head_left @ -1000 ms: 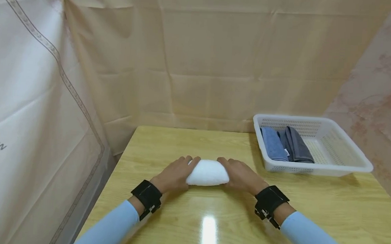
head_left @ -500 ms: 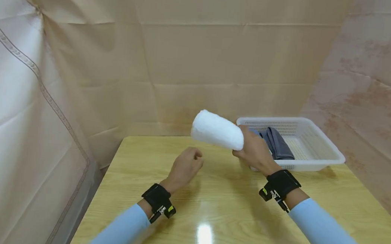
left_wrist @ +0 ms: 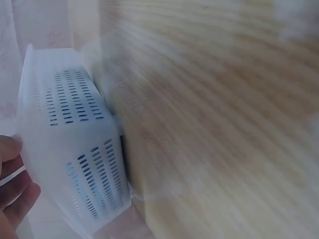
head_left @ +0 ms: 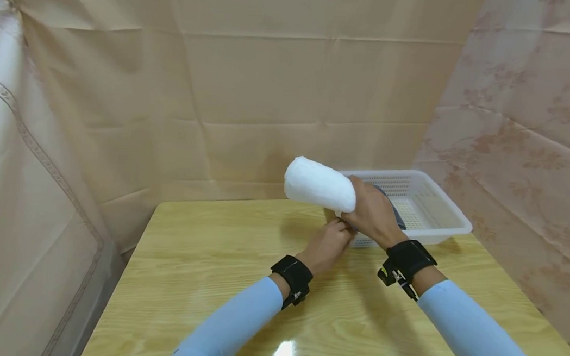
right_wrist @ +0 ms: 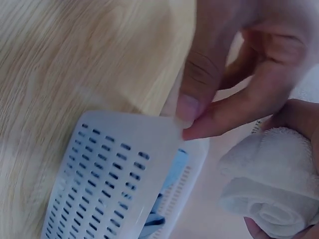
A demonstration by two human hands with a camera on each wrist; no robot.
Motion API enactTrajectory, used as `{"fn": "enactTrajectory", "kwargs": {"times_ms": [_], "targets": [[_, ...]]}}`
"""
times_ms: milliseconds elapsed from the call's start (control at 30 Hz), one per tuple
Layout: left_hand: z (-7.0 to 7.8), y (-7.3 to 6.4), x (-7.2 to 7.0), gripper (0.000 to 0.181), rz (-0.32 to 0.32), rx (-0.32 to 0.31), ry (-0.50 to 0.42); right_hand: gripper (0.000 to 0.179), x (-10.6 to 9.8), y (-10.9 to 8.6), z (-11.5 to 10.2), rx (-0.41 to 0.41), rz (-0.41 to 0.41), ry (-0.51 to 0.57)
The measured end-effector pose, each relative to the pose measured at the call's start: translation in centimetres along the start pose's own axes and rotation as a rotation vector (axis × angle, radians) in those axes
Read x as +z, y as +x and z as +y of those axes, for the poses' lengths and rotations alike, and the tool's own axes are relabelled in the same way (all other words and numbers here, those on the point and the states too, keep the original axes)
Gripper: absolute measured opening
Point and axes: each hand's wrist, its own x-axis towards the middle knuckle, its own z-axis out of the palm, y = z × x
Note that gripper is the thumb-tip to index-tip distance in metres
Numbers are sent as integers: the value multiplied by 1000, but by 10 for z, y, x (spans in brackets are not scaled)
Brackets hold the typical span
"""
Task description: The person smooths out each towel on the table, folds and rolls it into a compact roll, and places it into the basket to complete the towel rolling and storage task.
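Observation:
In the head view my right hand [head_left: 375, 213] grips one end of a rolled white towel [head_left: 320, 184], held up in the air with its other end pointing left. The right wrist view shows the spiral end of the towel [right_wrist: 271, 211]. My left hand [head_left: 327, 243] is at the near left corner of a white plastic basket [head_left: 450, 231]. Thumb and fingers of the left hand [right_wrist: 239, 89] pinch the basket's rim in the right wrist view. Inside the basket, a dark grey folded cloth [head_left: 400, 220] shows partly behind my right hand. A bit of blue cloth [right_wrist: 174, 169] is visible too.
The basket stands near the back right of the wooden table [head_left: 222, 250]. Its right part shows a bare perforated floor. A beige curtain [head_left: 251, 89] hangs behind the table, with a floral sheet [head_left: 522, 149] on the right.
My right hand has raised the towel off the table and carried it up towards the basket. My left hand let go of the towel, moved right and took hold of the basket's rim.

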Motion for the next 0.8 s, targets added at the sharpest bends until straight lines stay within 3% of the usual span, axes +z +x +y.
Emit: {"fn": "enactTrajectory", "kwargs": {"times_ms": [467, 667, 800], "targets": [[1, 8, 6, 19, 62, -25, 32, 68, 1, 1, 9, 0, -14, -47], [3, 10, 9, 17, 75, -60, 11, 84, 3, -2, 15, -9, -15, -83], [3, 13, 9, 17, 99, -49, 20, 87, 2, -3, 17, 2, -14, -100]]}}
